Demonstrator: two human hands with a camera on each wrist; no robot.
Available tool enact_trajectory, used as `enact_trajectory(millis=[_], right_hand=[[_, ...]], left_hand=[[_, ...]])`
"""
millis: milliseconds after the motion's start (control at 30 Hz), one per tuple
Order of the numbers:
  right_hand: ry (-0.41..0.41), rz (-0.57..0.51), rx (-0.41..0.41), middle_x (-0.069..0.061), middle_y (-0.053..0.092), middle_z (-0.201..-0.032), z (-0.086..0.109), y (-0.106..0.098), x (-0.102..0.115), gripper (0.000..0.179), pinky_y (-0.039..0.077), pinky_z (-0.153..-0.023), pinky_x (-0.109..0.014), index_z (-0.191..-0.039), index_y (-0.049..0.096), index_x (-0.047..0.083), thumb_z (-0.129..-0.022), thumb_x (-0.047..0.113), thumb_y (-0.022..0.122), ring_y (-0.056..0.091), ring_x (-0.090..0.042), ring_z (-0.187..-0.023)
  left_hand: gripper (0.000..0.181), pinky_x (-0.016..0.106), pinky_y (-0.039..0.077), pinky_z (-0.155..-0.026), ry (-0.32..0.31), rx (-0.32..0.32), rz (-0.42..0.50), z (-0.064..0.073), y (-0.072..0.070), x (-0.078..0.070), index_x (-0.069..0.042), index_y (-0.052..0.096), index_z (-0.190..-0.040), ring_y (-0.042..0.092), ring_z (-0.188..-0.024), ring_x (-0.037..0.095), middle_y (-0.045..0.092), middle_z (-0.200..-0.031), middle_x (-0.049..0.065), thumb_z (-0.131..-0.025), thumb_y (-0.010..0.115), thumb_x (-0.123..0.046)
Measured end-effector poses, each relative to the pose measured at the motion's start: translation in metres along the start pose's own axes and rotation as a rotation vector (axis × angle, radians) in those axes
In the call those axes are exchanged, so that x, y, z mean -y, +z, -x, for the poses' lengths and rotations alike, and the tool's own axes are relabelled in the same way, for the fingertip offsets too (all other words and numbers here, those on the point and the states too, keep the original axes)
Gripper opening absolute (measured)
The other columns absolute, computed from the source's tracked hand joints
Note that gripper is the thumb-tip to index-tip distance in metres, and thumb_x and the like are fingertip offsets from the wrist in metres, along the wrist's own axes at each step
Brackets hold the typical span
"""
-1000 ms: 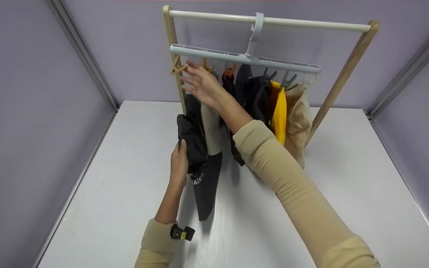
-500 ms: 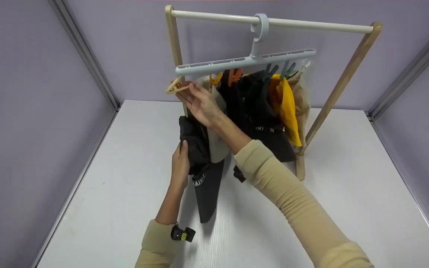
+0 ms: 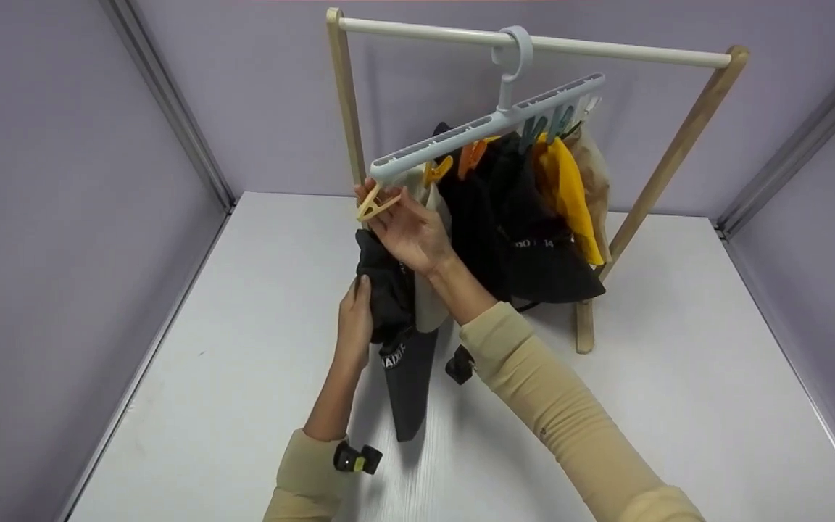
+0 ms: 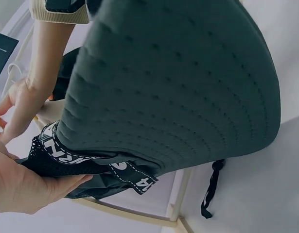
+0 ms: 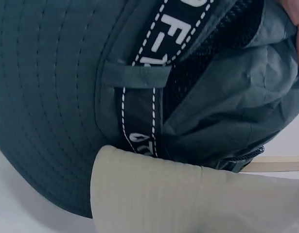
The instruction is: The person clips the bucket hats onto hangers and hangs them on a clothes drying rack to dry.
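My left hand (image 3: 354, 326) grips a black bucket hat (image 3: 391, 301) by its crown, under the left end of a pale blue clip hanger (image 3: 446, 145). In the left wrist view its stitched brim (image 4: 178, 82) fans out, and a white-lettered band (image 4: 61, 151) circles the crown. My right hand (image 3: 417, 235) pinches the pale yellow clothespin (image 3: 367, 212) hanging from that hanger end, just above the hat. The right wrist view shows the hat's band (image 5: 138, 111) close up; the right hand's fingers are outside it. A light beige hat (image 3: 428, 301) hangs beside the black one.
A wooden rack with a white rail (image 3: 620, 49) carries the hanger. An orange clip (image 3: 471, 158), a yellow clip (image 3: 438, 171) and others hold a black cap (image 3: 555, 279), a yellow hat (image 3: 570, 192) and a tan hat (image 3: 591, 163). A white table (image 3: 243, 362) lies below.
My right hand has gone from reaching with spread fingers to pinching the pale yellow clothespin. The hanger's left end has swung toward me and down. My left hand, with the bucket hat, barely moved.
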State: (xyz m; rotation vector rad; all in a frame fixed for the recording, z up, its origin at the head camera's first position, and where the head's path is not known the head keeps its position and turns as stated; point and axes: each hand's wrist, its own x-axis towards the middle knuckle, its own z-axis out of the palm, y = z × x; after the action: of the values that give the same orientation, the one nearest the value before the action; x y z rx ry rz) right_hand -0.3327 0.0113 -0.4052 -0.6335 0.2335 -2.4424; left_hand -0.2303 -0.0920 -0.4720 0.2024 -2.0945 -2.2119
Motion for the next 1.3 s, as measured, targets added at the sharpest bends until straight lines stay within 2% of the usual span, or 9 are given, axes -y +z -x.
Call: enact_trajectory(millis=[67,133,267,433,700,833,967,1200,1300], right_hand=[[0.003,-0.004,0.008,-0.017,0.055,-0.113,0.003,0.0,0.002,0.023,0.03,-0.101,-0.036,-0.098,0.056,-0.003,-0.084,0.012,0.066,0.048,-0.031,-0.113],[0.003,0.019,0.006,-0.016,0.054,-0.112,0.005,0.0,0.004,0.023,0.032,-0.1,-0.036,-0.101,0.057,-0.002,-0.085,0.013,0.064,0.049,-0.031,-0.11],[-0.005,0.129,-0.013,-0.018,0.053,-0.113,0.009,-0.003,0.01,0.035,0.032,-0.099,-0.036,-0.118,0.054,-0.002,-0.088,0.016,0.059,0.05,-0.029,-0.107],[-0.007,0.293,-0.037,-0.019,0.054,-0.112,0.012,-0.01,0.02,0.036,0.027,-0.103,-0.04,-0.119,0.055,-0.004,-0.089,0.016,0.055,0.05,-0.03,-0.108],[0.077,0.437,-0.022,-0.018,0.056,-0.111,0.012,-0.018,0.035,0.03,0.023,-0.104,-0.04,-0.118,0.056,-0.004,-0.095,0.013,0.045,0.05,-0.03,-0.109],[0.105,0.51,-0.011,-0.017,0.057,-0.107,0.011,-0.016,0.037,0.03,0.033,-0.099,-0.037,-0.117,0.056,-0.003,-0.1,0.009,0.034,0.055,-0.028,-0.104],[0.078,0.604,-0.042,-0.015,0.059,-0.101,0.009,-0.014,0.036,0.033,0.043,-0.088,-0.032,-0.111,0.059,-0.001,-0.101,0.005,0.029,0.058,-0.026,-0.097],[0.008,0.684,-0.164,-0.015,0.06,-0.093,0.005,-0.014,0.031,0.029,0.046,-0.081,-0.031,-0.1,0.06,-0.001,-0.1,0.002,0.031,0.06,-0.024,-0.089],[-0.011,0.7,-0.186,-0.014,0.061,-0.09,0.003,-0.013,0.029,0.029,0.047,-0.076,-0.03,-0.097,0.06,-0.001,-0.099,0.001,0.032,0.061,-0.024,-0.085]], left_hand=[[0.056,0.037,0.022,-0.105,0.001,0.004,0.001,0.001,0.001,-0.001,-0.003,0.027,-0.143,0.027,-0.131,0.026,0.03,-0.144,0.015,-0.1,0.03,-0.039],[0.057,0.036,0.022,-0.105,0.001,0.008,-0.001,0.002,0.002,-0.001,-0.003,0.026,-0.144,0.026,-0.132,0.025,0.029,-0.144,0.015,-0.1,0.03,-0.039],[0.057,0.036,0.022,-0.105,0.006,0.014,0.0,0.005,0.001,-0.003,-0.002,0.025,-0.144,0.025,-0.132,0.025,0.028,-0.145,0.014,-0.101,0.029,-0.038],[0.056,0.036,0.022,-0.105,0.02,0.011,0.011,0.007,-0.004,-0.003,-0.001,0.025,-0.143,0.025,-0.132,0.024,0.028,-0.145,0.015,-0.101,0.029,-0.037],[0.052,0.036,0.025,-0.103,0.035,0.008,0.027,0.007,-0.008,-0.005,-0.002,0.031,-0.142,0.03,-0.129,0.024,0.034,-0.142,0.015,-0.101,0.031,-0.035],[0.053,0.037,0.025,-0.103,0.03,0.024,0.015,0.005,-0.006,-0.006,-0.003,0.03,-0.142,0.03,-0.13,0.024,0.033,-0.142,0.014,-0.101,0.031,-0.035],[0.054,0.037,0.023,-0.104,0.025,0.036,-0.041,0.002,-0.002,-0.009,-0.005,0.027,-0.144,0.026,-0.132,0.023,0.03,-0.144,0.013,-0.101,0.03,-0.037],[0.054,0.037,0.022,-0.105,0.05,0.07,-0.117,-0.006,0.006,-0.015,-0.007,0.026,-0.145,0.022,-0.133,0.022,0.026,-0.146,0.011,-0.1,0.033,-0.037],[0.054,0.037,0.023,-0.104,0.033,0.09,-0.137,-0.01,0.008,-0.017,-0.006,0.027,-0.144,0.022,-0.133,0.022,0.025,-0.147,0.011,-0.1,0.033,-0.037]])
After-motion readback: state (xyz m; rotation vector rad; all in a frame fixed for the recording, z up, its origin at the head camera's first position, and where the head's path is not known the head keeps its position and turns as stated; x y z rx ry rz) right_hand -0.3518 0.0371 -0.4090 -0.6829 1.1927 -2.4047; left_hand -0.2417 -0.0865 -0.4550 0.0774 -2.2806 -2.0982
